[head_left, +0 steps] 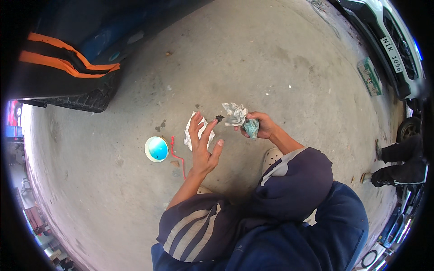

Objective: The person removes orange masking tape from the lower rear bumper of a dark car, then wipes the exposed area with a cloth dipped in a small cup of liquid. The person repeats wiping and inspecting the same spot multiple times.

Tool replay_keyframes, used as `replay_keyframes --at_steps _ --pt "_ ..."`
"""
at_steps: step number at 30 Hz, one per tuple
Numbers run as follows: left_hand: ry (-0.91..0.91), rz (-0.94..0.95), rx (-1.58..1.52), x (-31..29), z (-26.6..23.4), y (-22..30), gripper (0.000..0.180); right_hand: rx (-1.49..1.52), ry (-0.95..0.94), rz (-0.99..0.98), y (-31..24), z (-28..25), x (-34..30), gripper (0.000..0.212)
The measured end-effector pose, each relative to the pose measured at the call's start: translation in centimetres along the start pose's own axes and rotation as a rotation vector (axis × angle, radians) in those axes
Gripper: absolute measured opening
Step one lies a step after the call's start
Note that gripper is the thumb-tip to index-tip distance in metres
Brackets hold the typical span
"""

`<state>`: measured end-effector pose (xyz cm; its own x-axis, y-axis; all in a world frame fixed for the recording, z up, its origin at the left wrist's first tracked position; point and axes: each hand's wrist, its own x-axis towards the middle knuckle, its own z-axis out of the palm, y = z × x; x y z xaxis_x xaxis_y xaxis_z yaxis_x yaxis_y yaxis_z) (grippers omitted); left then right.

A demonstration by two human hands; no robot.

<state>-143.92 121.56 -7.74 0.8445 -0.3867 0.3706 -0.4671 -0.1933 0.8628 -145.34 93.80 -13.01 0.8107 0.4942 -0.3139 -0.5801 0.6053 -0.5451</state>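
My right hand (pixel 263 123) is closed round a crumpled packet, its greenish lower part (pixel 251 128) bulging below the fingers and its white, wrinkled paper-like top (pixel 234 114) sticking out to the left. I cannot tell what is inside. Fingers spread, my left hand (pixel 204 151) holds nothing I can see. By its index fingertip is a small dark lump (pixel 219 118); whether it touches the finger or lies on the floor I cannot tell. Behind that hand, a white sheet (pixel 190 135) lies crumpled on the concrete, partly covered by the fingers.
Left of my left hand stands a round pale tub (pixel 148 156) with bright blue contents, beside a thin red strip (pixel 173 149). A dark vehicle part with orange stripes (pixel 68 58) and a tyre (pixel 97 97) are at upper left. A white car (pixel 379 27) and a person's legs (pixel 398 165) are at right.
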Motion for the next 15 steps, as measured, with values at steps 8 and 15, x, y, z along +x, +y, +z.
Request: replay_keyframes --at_steps 8,15 --pt "-0.010 0.032 0.081 0.7 0.8 0.4 0.054 -0.172 0.170 0.003 0.7 0.7 -0.4 0.051" --pt "-0.005 -0.005 0.115 0.7 0.6 -0.3 0.052 -0.161 0.279 0.019 1.2 0.2 -0.5 0.039"
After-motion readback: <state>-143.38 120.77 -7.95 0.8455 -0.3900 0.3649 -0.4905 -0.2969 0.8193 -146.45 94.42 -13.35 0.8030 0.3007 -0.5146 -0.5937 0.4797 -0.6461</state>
